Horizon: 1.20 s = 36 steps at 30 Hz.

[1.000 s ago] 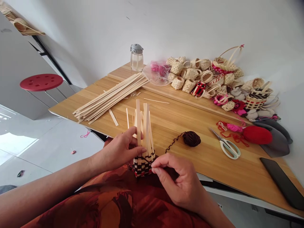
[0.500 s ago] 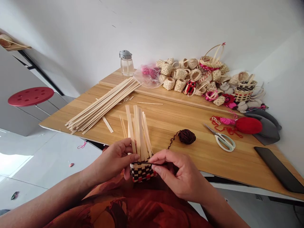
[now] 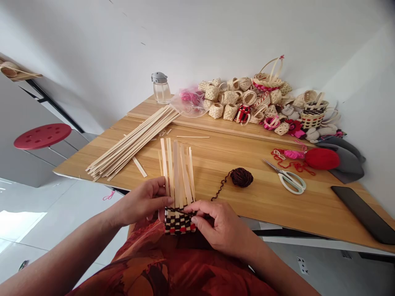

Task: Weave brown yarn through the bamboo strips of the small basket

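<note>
A small half-woven basket (image 3: pixel 179 222), checkered black and pale with red spots, sits at the table's front edge over my lap. Pale upright strips (image 3: pixel 176 172) fan out from its top. My left hand (image 3: pixel 151 199) grips its left side, thumb in front near the rim and fingers partly hidden behind. At the right front, my right hand (image 3: pixel 212 224) pinches dark yarn stretched across the basket's face below the upright strips. That yarn trails back to a dark brown yarn ball (image 3: pixel 242 177) on the table.
A bundle of flat wooden strips (image 3: pixel 132 142) lies at left. White-handled scissors (image 3: pixel 291 181), a red yarn ball (image 3: pixel 322 158) and a black phone (image 3: pixel 362 213) are at right. Behind stand many small woven baskets (image 3: pixel 230 98), a plastic bag (image 3: pixel 189 102) and a bottle (image 3: pixel 161 88).
My right hand has moved left and slightly down along the basket with the yarn. The basket has turned a little, showing more of its front. The view has shifted slightly.
</note>
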{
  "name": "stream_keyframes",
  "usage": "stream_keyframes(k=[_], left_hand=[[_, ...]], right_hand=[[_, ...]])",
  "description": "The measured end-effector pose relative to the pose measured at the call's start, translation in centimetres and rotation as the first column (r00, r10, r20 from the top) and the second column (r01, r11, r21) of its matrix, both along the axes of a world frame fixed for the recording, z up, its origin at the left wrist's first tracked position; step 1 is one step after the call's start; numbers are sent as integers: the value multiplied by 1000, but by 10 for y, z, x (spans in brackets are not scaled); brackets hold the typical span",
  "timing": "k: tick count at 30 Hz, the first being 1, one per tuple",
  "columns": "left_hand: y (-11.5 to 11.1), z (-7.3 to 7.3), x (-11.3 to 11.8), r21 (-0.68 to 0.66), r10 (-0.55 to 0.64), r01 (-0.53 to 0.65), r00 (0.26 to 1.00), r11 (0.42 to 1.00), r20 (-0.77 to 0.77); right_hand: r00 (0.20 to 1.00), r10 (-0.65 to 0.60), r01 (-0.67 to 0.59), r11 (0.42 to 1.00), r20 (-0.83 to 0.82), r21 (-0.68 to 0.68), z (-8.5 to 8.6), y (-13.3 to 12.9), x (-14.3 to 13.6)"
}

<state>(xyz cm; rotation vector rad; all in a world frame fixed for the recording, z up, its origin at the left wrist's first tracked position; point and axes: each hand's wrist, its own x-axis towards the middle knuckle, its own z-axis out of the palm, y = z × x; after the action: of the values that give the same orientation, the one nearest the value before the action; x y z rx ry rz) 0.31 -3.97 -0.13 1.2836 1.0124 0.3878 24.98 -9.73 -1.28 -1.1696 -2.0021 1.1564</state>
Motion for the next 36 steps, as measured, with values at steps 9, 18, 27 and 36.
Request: stream_keyframes(k=[9, 18, 27, 36], left_hand=[[-14, 1, 14, -75, 88, -79, 988, 994, 125], [-20, -22, 18, 19, 297, -300, 951, 954, 90], [-21, -26, 21, 5, 321, -324, 939, 946, 123], [-23, -14, 19, -41, 224, -220, 963, 975, 148]], right_hand=[[994, -26, 19, 998, 107, 60, 8, 4, -6], [986, -4, -20, 990, 168, 140, 14, 13, -9], [957, 66, -104, 988, 284, 118, 27, 20, 7], [934, 92, -164, 969, 346, 184, 66, 46, 31]])
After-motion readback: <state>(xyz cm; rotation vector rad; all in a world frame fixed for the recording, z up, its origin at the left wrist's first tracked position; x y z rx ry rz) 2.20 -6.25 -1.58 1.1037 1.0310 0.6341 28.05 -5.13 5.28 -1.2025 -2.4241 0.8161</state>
